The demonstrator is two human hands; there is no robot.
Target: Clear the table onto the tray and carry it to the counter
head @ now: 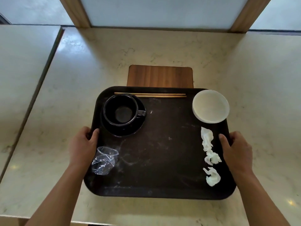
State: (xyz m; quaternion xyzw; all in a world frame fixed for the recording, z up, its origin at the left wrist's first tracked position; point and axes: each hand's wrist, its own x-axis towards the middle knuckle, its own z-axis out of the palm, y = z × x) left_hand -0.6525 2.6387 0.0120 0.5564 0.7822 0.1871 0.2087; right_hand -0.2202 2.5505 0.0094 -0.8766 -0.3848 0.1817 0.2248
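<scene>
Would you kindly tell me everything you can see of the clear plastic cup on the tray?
The clear plastic cup is thin, transparent and badly crumpled, its wall creased and dented. It lies tipped on its side at the near left of the dark tray, with its open rim facing away from the person. It looks empty. It sits just beside the left hand that grips the tray's edge; whether they touch cannot be told.

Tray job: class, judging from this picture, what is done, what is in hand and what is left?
Done: the black cup, chopsticks, white bowl, crushed plastic cup and crumpled napkins lie on the tray. In hand: the left hand and right hand grip its side rims. Left: carrying it to the counter; only a wooden board sits off-tray.
</scene>
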